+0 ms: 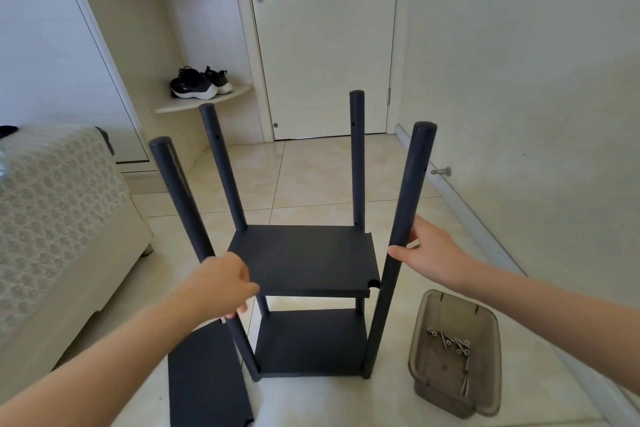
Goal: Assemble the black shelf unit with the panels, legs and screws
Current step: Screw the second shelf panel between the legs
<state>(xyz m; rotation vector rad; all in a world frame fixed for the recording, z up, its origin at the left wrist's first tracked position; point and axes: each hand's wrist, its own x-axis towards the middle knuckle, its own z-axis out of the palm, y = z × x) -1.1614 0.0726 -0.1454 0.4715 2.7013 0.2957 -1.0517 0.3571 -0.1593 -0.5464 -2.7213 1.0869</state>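
Observation:
A black shelf unit stands upright on the tiled floor, with a bottom panel [313,343] and a middle panel [304,258] set between its black legs, whose tops are bare. My left hand [227,282] grips the near-left leg [180,198] at the middle panel's height. My right hand [427,250] holds the near-right leg [405,218], thumb and fingers around it. The middle panel's front-right notch sits slightly off that leg. A loose black panel [207,378] lies flat on the floor at the lower left. Several screws [450,345] lie in a clear grey tray [453,354].
A bed with a patterned cover [52,218] stands at the left. A white door [325,38] and corner shelves with black shoes [199,83] are behind. The wall runs along the right, with a door stop [441,171] near the skirting.

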